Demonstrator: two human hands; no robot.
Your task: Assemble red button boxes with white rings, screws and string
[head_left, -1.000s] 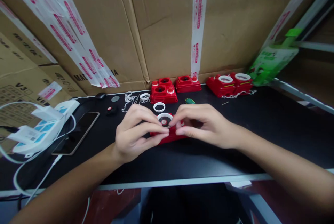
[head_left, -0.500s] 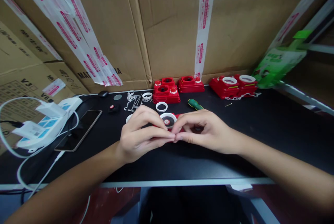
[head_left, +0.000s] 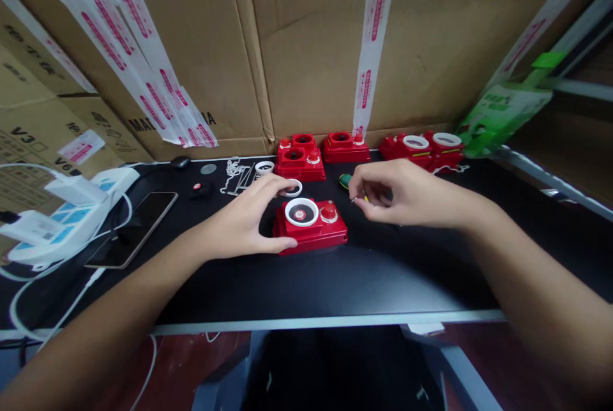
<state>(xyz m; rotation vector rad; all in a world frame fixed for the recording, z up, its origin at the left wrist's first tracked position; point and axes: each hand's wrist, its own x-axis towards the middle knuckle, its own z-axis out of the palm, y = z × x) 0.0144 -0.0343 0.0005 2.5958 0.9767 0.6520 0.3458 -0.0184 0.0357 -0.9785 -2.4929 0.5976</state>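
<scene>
Black tabletop (head_left: 306, 293) spreads beneath everything, and on it, front and centre, sits a red box (head_left: 313, 233), its long side running roughly left to right. Nearer to it is the left hand (head_left: 242, 221), spread about the box's left end, thumb at the front edge. Well to the box's right, the right hand (head_left: 401, 194) pinches a small metal piece (head_left: 353, 200) (too tiny to identify). On the box, a white ring (head_left: 301, 224) encircles a dark disc (head_left: 294, 213); behind, a red housing (head_left: 306, 173) has dark round openings.
</scene>
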